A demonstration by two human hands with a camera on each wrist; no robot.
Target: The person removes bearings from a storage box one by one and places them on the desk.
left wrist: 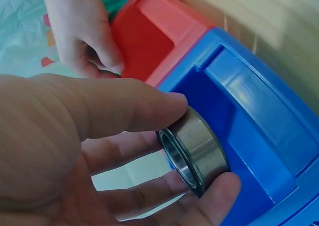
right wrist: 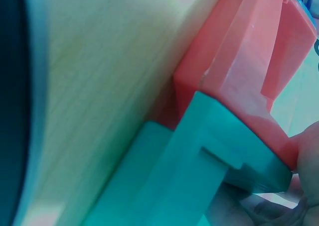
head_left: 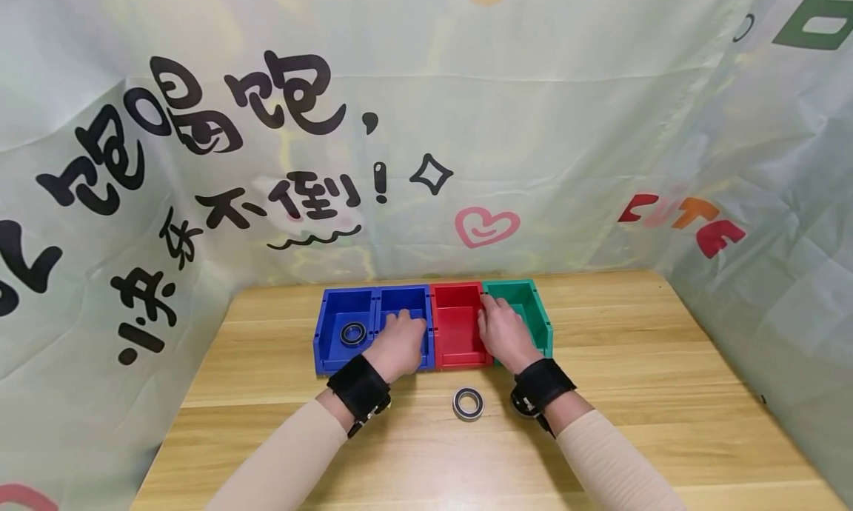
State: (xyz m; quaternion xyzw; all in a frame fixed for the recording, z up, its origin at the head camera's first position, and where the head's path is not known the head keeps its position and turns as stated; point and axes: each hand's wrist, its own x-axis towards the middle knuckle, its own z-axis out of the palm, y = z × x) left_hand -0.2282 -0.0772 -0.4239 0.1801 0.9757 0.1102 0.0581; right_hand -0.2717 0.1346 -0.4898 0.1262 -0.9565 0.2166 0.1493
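Between thumb and fingertips, my left hand (head_left: 400,344) pinches a metal ball bearing (left wrist: 203,149) over the second blue bin (left wrist: 249,116); from the head view the hand hides this bearing. My right hand (head_left: 506,333) straddles the adjoining walls of the red bin (head_left: 458,326) and the green bin (head_left: 543,318), thumb on the red side and fingers on the green side. Another bearing (head_left: 353,334) lies flat in the leftmost blue bin (head_left: 320,348).
A bearing (head_left: 468,404) lies on the wooden table (head_left: 666,392) in front of the red bin. One more ring-shaped piece (head_left: 523,407) shows partly beneath the right wrist strap. A printed cloth (head_left: 560,141) hangs behind the table and along its sides.
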